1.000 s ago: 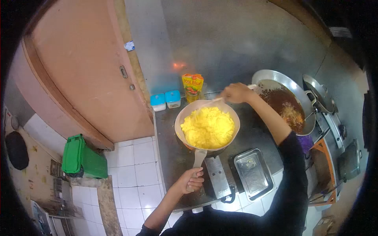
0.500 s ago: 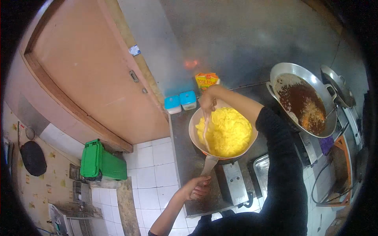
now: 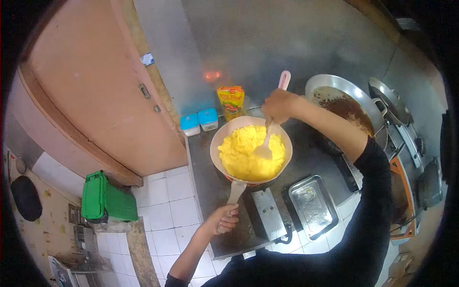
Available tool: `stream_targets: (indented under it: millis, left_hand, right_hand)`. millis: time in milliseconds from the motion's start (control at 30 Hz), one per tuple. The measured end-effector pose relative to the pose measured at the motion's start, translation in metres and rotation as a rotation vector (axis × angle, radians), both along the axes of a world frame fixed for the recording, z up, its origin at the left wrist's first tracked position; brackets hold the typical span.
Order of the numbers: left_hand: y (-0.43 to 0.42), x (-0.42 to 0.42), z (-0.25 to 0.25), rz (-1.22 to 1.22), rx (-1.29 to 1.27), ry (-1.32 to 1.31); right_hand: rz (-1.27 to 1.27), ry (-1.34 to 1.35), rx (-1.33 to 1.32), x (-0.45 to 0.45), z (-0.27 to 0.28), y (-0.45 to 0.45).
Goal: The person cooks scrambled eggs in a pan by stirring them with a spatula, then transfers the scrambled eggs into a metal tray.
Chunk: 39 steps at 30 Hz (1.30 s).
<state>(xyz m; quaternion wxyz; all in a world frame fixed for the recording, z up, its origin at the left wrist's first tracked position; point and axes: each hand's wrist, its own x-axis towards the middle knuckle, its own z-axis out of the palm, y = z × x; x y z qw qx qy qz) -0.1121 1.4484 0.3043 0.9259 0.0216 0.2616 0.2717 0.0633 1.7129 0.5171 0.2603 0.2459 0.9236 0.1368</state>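
Observation:
A light-coloured frying pan (image 3: pixel 216 152) sits on a gas stove (image 3: pixel 269 214), filled with fluffy yellow scrambled egg (image 3: pixel 241 155). My left hand (image 3: pixel 224 220) is closed round the pan's handle (image 3: pixel 236 193). Over the pan's far right side, my right hand (image 3: pixel 279 106) grips a spatula (image 3: pixel 263 151). Its pink handle end (image 3: pixel 284 80) sticks up above my fist. The pale blade rests on the right part of the egg.
Behind the pan stand two blue-lidded tubs (image 3: pixel 208 118) and an orange-yellow pouch (image 3: pixel 231 100). A large wok (image 3: pixel 319 82) with dark brown contents is at right. Nearer lies a metal tray (image 3: pixel 313 205). A green bin (image 3: pixel 107 200) stands on the floor by the door (image 3: pixel 91 91).
My right hand has swung the spatula from the pan's left side to its right side. The view has shifted, bringing the whole tray into sight. My left hand keeps its hold.

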Motion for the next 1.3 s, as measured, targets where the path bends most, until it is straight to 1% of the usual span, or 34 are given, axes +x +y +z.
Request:
stream_targets:
  millis: [33, 100, 167, 200, 233, 267, 300, 333, 367, 433, 467, 533, 567, 633, 667, 700, 767, 800, 867, 900, 967, 1000, 1067, 1100, 1167, 1200, 1233, 1267, 1300]
  left_hand:
    - [-0.003, 0.006, 0.006, 0.035, -0.005, 0.04]
    - [-0.006, 0.018, 0.009, 0.068, -0.007, 0.08]
    - [-0.009, 0.029, 0.008, 0.139, -0.034, -0.029]
    - [-0.01, 0.033, 0.007, 0.14, -0.027, -0.033]
    - [-0.01, 0.036, 0.004, 0.154, -0.018, -0.055]
    - [-0.01, 0.038, 0.002, 0.17, -0.008, -0.078]
    - [-0.009, 0.039, 0.002, 0.176, -0.001, -0.086]
    - [-0.009, 0.04, 0.0, 0.18, -0.008, -0.086]
    - [-0.01, 0.04, -0.001, 0.181, -0.016, -0.086]
    - [-0.008, 0.041, -0.003, 0.184, -0.01, -0.113]
    - [-0.01, 0.041, -0.004, 0.185, -0.01, -0.134]
    - [-0.011, 0.041, -0.004, 0.187, -0.004, -0.14]
    - [-0.011, 0.041, -0.003, 0.192, 0.003, -0.146]
    - [-0.011, 0.04, -0.003, 0.2, 0.023, -0.16]
    - [-0.011, 0.041, -0.004, 0.202, 0.034, -0.173]
    - [-0.012, 0.042, -0.005, 0.206, 0.036, -0.182]
    - [-0.011, 0.041, -0.009, 0.189, 0.036, -0.196]
    - [-0.011, 0.041, -0.009, 0.187, 0.034, -0.2]
    - [-0.011, 0.041, -0.007, 0.201, 0.044, -0.159]
    - [-0.011, 0.041, -0.008, 0.197, 0.044, -0.159]
    - [-0.008, 0.04, -0.012, 0.174, 0.054, -0.227]
    - [-0.008, 0.041, -0.013, 0.166, 0.057, -0.228]
    - [-0.008, 0.04, -0.013, 0.176, 0.053, -0.268]
    - [-0.007, 0.041, -0.014, 0.168, 0.057, -0.264]
    - [-0.007, 0.044, -0.016, 0.169, 0.045, -0.339]
    - [-0.007, 0.048, -0.019, 0.155, 0.04, -0.334]
    - [-0.007, 0.055, -0.021, 0.178, 0.034, -0.345]
    - [-0.007, 0.063, -0.023, 0.203, 0.027, -0.357]
    - [-0.009, 0.07, -0.024, 0.195, 0.022, -0.355]
  right_hand:
    - [-0.004, -0.007, 0.004, 0.006, 0.003, 0.002]
    - [0.198, 0.157, -0.052, 0.012, 0.004, 0.005]
    - [0.205, 0.115, -0.053, 0.008, -0.004, -0.018]
    - [0.217, 0.076, -0.056, 0.006, -0.012, -0.033]
    - [0.252, 0.121, -0.023, 0.007, -0.026, -0.051]
    - [0.463, 0.099, -0.057, 0.008, -0.048, -0.061]
    - [0.507, 0.128, 0.03, 0.008, -0.067, -0.081]
    - [0.569, 0.376, 0.088, 0.01, -0.091, -0.096]
    - [0.54, 0.161, 0.187, 0.004, -0.083, -0.122]
    - [0.552, 0.056, 0.368, -0.008, -0.083, -0.141]
    - [0.554, 0.052, 0.368, -0.009, -0.091, -0.141]
    - [0.54, 0.29, 0.595, -0.015, -0.118, -0.13]
    - [0.548, 0.286, 0.601, -0.018, -0.123, -0.123]
    - [0.187, 0.276, 0.5, -0.019, -0.128, -0.105]
    - [0.104, 0.389, 0.473, -0.015, -0.123, -0.098]
    - [0.111, 0.381, 0.474, -0.008, -0.119, -0.094]
    - [-0.177, 0.477, 0.404, 0.007, -0.107, -0.091]
    - [-0.177, 0.473, 0.404, 0.018, -0.108, -0.087]
    - [-0.412, 0.548, 0.3, 0.042, -0.112, -0.075]
    - [-0.416, 0.547, 0.302, 0.055, -0.116, -0.077]
    - [-0.612, 0.697, 0.236, 0.077, -0.12, -0.086]
    - [-0.617, 0.698, 0.243, 0.088, -0.12, -0.088]
    - [-0.736, 0.802, 0.164, 0.103, -0.12, -0.09]
    - [-0.742, 0.808, 0.17, 0.101, -0.11, -0.095]
    - [-0.576, 0.796, 0.245, 0.087, -0.077, -0.116]
    - [-0.444, 0.757, 0.306, 0.079, -0.069, -0.119]
    - [-0.313, 0.738, 0.256, 0.072, -0.066, -0.118]
    - [-0.21, 0.647, 0.294, 0.057, -0.057, -0.125]
    - [-0.045, 0.605, 0.291, 0.046, -0.062, -0.125]
